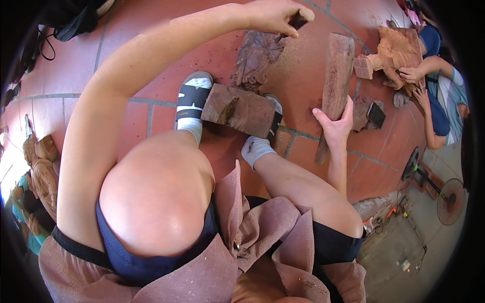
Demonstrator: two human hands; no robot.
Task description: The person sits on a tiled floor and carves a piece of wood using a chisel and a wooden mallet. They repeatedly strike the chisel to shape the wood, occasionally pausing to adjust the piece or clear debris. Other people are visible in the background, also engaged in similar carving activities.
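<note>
My left hand [277,16] stretches far forward, its fingers closed round a short dark object [298,21] whose kind I cannot make out. Below it a dark, carved piece of wood [255,58] with a rough relief lies on the floor. My right hand [337,126] grips a long wooden club [337,76] near its narrower lower end, the thick end pointing away from me. Between my feet sits a thick brown wooden block [238,108] with a notch in its top, close to the near end of the carved piece.
Red floor tiles [151,50] spread around me. A dark phone [375,115] rests by a lump of wood [360,113] on the right. Beyond, another person's hands [411,76] touch a light wooden carving [399,50]. A fan [449,201] stands at the right; a carved figure [44,182] is at the left.
</note>
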